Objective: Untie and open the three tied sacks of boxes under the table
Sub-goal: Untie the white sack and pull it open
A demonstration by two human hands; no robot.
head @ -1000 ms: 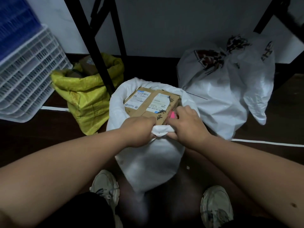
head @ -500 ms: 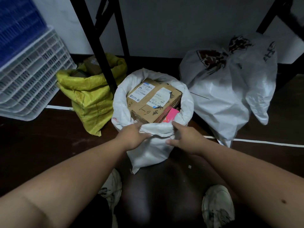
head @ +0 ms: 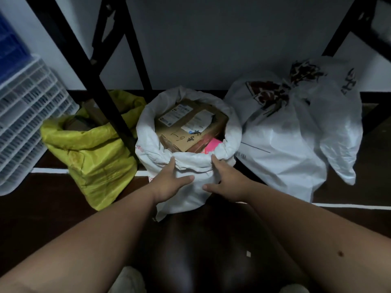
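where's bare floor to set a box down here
Bare dark floor lies left of the left hand, before the yellow sack. Crowded behind: the open white sack nearly touches the yellow sack and the tied white sack.

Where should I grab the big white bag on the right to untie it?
Probably at the knotted neck on top of the tied white bag, reaching down from above. The plastic bunches tight there, while the sides below are smooth and bulging.

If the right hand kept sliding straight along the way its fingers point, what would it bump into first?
Probably the rolled rim of the middle white sack: the right hand already lies flat on its front, fingers aimed up at the rim.
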